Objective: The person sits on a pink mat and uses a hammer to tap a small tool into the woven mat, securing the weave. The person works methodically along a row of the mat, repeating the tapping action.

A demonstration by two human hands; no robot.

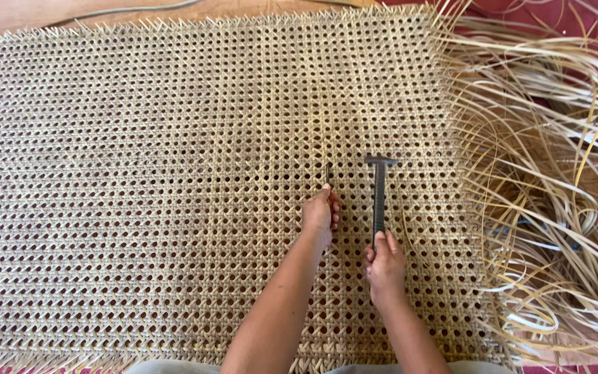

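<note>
A large sheet of woven cane webbing [174,173] with an open hexagonal pattern fills the view. My left hand [320,215] grips a thin dark metal spike [328,173] whose tip rests on the weave. My right hand [384,262] holds the handle of a dark T-shaped metal hammer [380,187], its head lying flat on the webbing just right of the spike. Both forearms reach in from the bottom edge.
Long loose cane strands [548,173] spill in curls off the right edge of the webbing over a reddish floor [576,21]. Short cut ends fringe the far edge [209,21]. A bare wooden board with a thin cable [105,10] lies beyond it.
</note>
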